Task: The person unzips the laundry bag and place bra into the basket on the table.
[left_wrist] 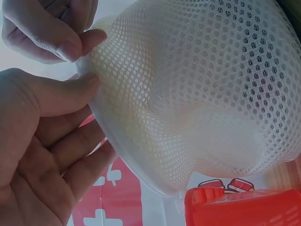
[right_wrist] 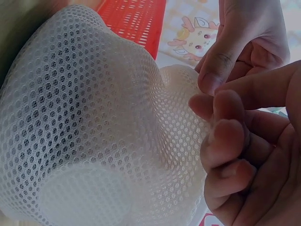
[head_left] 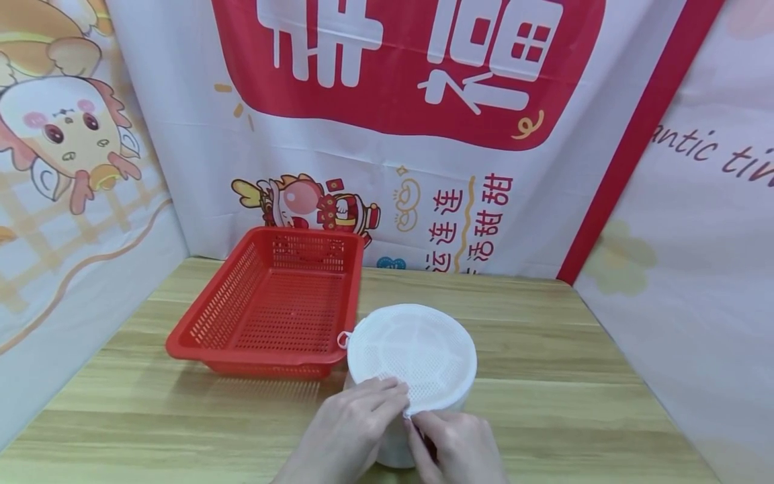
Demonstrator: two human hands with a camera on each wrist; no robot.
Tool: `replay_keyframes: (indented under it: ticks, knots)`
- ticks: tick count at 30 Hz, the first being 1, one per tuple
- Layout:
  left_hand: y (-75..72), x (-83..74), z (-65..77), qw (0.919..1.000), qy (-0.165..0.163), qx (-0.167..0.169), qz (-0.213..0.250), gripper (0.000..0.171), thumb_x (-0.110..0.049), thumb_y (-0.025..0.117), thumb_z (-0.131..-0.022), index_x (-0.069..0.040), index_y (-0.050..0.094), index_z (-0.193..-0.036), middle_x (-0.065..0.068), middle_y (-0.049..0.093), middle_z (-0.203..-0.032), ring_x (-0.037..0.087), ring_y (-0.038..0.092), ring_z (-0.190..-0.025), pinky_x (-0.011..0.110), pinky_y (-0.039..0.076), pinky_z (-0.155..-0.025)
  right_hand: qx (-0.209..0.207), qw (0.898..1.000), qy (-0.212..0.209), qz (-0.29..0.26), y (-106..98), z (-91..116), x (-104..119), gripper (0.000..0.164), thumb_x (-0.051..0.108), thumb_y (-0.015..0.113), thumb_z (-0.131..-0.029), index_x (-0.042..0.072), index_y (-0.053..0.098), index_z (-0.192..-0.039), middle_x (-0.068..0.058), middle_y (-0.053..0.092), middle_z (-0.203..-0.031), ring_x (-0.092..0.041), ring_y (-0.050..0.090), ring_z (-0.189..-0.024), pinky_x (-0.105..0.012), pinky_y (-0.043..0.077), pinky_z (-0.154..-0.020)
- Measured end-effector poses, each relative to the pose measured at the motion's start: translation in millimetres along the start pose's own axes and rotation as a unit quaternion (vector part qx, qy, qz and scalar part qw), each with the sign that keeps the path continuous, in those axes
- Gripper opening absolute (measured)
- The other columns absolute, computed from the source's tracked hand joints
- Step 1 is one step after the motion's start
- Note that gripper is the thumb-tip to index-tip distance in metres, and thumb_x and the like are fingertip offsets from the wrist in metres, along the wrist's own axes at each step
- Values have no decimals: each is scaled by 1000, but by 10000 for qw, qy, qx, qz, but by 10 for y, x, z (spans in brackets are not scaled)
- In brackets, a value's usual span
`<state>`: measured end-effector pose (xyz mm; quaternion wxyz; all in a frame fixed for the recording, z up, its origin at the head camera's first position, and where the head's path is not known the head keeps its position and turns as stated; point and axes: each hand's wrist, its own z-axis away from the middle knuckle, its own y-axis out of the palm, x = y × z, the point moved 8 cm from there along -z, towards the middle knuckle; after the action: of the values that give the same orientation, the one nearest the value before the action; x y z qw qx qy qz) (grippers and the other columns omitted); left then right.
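Note:
A round white mesh laundry bag [head_left: 417, 353] stands upright on the table, its flat lid facing up and a small loop at its far left edge. My left hand [head_left: 357, 420] pinches the near rim, fingers on top of the lid and the thumb [left_wrist: 70, 92] against the side below. Right beside it, my right hand [head_left: 456, 444] pinches the edge between thumb and curled index finger; the small part between those fingertips is hidden. Both hands' fingertips nearly meet at the rim. The mesh side [right_wrist: 94, 113] sags inward with soft folds.
A red plastic basket [head_left: 260, 359] with slotted walls sits to the left, close against the bag's far left side. The wood-grain table [head_left: 544, 376] is bordered by printed cloth: a white and red banner [head_left: 387, 148] behind and patterned sheets at both sides.

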<state>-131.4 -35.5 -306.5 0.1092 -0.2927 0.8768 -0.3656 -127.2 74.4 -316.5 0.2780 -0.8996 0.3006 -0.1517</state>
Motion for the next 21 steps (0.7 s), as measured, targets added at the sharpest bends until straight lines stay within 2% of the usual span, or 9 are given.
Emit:
replay_keyframes:
  ticks: [5, 8, 14, 21]
  knots:
    - [-2, 8, 5, 10000, -66, 20, -6, 35, 6, 71, -68, -8, 74, -99, 2, 72, -101, 14, 68, -94, 31, 56, -77, -115, 9999, -70, -14, -27, -27, 27, 28, 12, 68, -72, 25, 48, -58, 18, 39, -52, 9, 30, -45, -6, 21, -42]
    - [-17, 14, 6, 9999, -113, 5, -1, 36, 7, 71, -67, -8, 74, -100, 1, 72, -100, 13, 68, -93, 29, 56, -77, -210, 9998, -32, -27, -58, -51, 35, 30, 9, 68, -66, 25, 45, -56, 18, 37, -52, 11, 27, -47, -5, 19, -43]
    - [-55, 30, 6, 9998, -173, -15, 14, 38, 9, 71, -67, -9, 71, -100, 0, 71, -99, 13, 67, -94, 28, 56, -78, -314, 9995, 62, -62, -104, -80, 42, 28, 8, 69, -65, 24, 47, -57, 18, 38, -53, 12, 27, -50, -5, 19, -44]
    - [-56, 62, 9, 9992, -355, 179, 93, 35, 6, 76, -69, -10, 71, -99, 0, 71, -99, 13, 67, -94, 29, 56, -78, -307, 9992, 211, -159, -103, -61, 13, 29, 5, 70, -64, 25, 50, -57, 19, 38, -54, 13, 27, -50, -4, 20, -44]
